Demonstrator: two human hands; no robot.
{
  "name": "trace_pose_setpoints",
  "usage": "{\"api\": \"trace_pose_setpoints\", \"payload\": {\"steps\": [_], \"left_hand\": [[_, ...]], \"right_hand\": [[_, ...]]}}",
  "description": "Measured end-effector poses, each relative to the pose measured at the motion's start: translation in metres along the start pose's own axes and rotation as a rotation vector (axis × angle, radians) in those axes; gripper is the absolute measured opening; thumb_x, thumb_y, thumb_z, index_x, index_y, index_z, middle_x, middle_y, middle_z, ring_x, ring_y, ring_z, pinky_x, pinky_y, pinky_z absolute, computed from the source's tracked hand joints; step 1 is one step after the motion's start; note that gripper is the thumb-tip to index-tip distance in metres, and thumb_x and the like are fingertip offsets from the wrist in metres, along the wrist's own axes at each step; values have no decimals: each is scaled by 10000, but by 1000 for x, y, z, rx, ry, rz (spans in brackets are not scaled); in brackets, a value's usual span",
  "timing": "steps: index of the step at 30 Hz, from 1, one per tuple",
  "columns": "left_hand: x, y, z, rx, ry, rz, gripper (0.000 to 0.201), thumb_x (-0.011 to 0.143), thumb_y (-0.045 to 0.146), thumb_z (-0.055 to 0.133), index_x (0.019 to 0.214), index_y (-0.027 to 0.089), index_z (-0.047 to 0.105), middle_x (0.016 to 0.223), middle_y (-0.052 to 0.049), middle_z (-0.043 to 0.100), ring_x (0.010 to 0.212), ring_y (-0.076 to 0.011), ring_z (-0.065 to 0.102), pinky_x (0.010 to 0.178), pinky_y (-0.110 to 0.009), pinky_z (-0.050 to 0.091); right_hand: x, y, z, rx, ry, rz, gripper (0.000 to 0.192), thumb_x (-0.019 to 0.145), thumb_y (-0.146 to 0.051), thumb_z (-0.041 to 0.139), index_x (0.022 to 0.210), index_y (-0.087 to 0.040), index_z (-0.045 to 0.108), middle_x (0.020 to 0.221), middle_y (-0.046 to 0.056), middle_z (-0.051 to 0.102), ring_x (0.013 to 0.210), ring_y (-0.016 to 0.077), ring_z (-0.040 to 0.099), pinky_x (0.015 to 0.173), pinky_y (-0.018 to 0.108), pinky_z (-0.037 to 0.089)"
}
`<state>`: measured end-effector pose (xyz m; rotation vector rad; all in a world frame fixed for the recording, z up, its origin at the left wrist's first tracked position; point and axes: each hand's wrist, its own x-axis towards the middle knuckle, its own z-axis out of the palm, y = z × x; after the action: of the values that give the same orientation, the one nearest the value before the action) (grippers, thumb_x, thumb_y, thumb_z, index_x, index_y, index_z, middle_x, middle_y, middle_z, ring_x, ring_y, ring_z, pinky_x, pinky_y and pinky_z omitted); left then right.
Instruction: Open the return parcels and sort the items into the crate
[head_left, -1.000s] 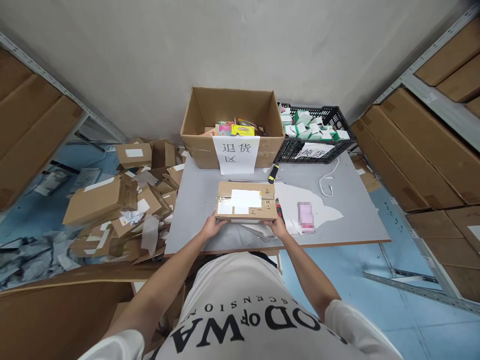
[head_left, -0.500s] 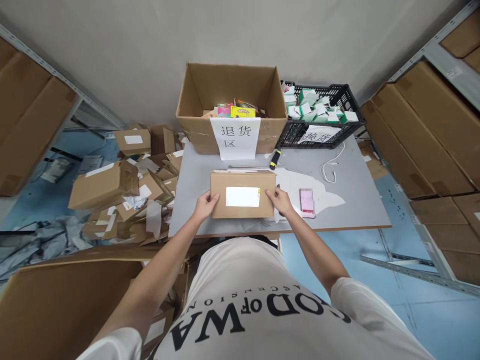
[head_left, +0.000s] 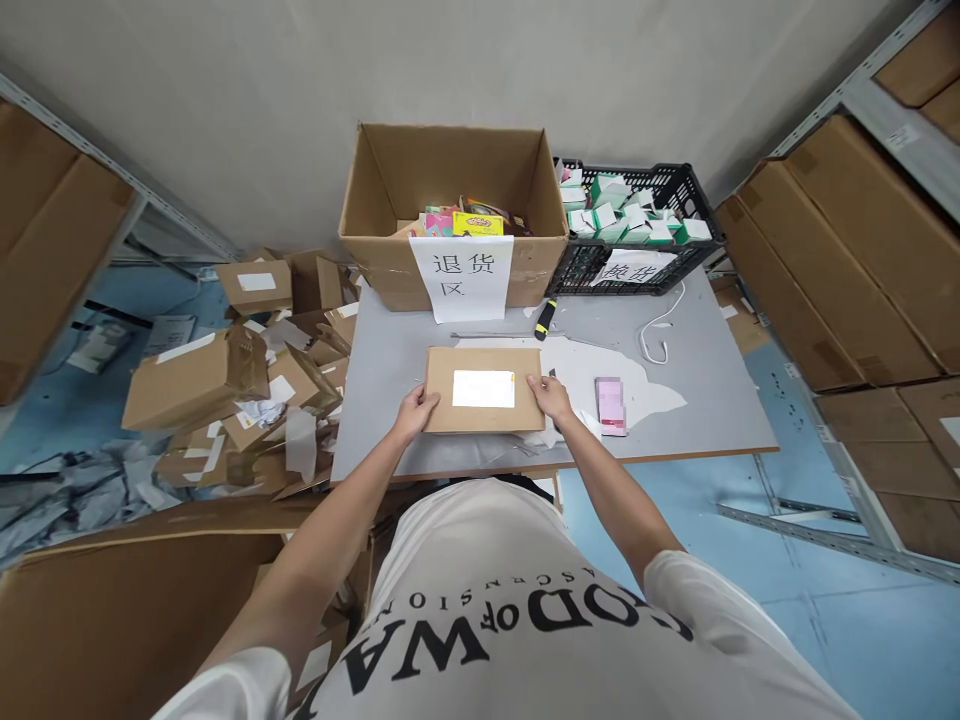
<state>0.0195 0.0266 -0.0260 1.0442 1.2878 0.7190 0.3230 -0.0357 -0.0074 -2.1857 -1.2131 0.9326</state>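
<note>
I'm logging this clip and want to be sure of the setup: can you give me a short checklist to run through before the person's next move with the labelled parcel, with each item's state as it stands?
1. Both hands on the parcel: ok. The left hand grips its left edge and the right hand its right edge.
2. Parcel flat on the table: ok.
3. White label face up: ok; its text cannot be read.
4. Parcel sealed: cannot tell.
5. Yellow-and-black tool within easy reach: ok, just beyond the parcel.
6. Pink item clear of the parcel: ok, apart to its right.
</note>
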Motion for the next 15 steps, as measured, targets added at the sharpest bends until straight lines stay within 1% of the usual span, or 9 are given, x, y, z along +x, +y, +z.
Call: {"api": "trace_pose_setpoints", "payload": {"steps": [3,5,8,11,13,15], "left_hand": [[0,1,0,1,-21,8,666,637,514,721,1164,123,603,1089,-118,689,947,-247,649,857,-370,508],[-2,0,0,-15,-37,8,694,628,542,725,1166,121,602,1084,-116,691,934,-244,651,852,-370,513],[-3,-4,0,-41,-43,21,728,626,574,721,1177,115,595,1068,-118,694,925,-242,655,849,-371,518],[-3,-7,0,-36,-45,38,746,641,588,706,1200,110,584,1062,-122,695,957,-252,648,865,-381,514],[-1,-11,-1,-24,-42,50,739,672,595,678,1220,110,573,1107,-125,682,1022,-263,629,905,-394,498],[0,-19,-5,-19,-16,70,687,738,597,606,1229,117,574,1197,-128,644,1123,-274,583,969,-409,460]], "right_hand": [[3,8,1,176,-51,0,459,846,-556,462,931,-180,711,876,63,726,846,211,660,743,289,484],[3,12,2,255,-75,7,475,821,-572,488,920,-166,713,864,58,727,835,212,661,728,291,494],[3,15,4,257,-52,13,490,789,-597,515,885,-161,717,839,59,727,818,222,662,713,301,498],[4,18,9,242,-12,18,518,773,-624,512,872,-160,720,839,66,727,828,242,662,728,325,504],[4,22,12,289,7,14,544,773,-635,503,916,-156,718,893,79,727,872,254,661,762,344,512],[-1,32,15,408,30,3,570,798,-628,469,1029,-158,694,1025,96,708,935,251,656,803,364,520]]}}
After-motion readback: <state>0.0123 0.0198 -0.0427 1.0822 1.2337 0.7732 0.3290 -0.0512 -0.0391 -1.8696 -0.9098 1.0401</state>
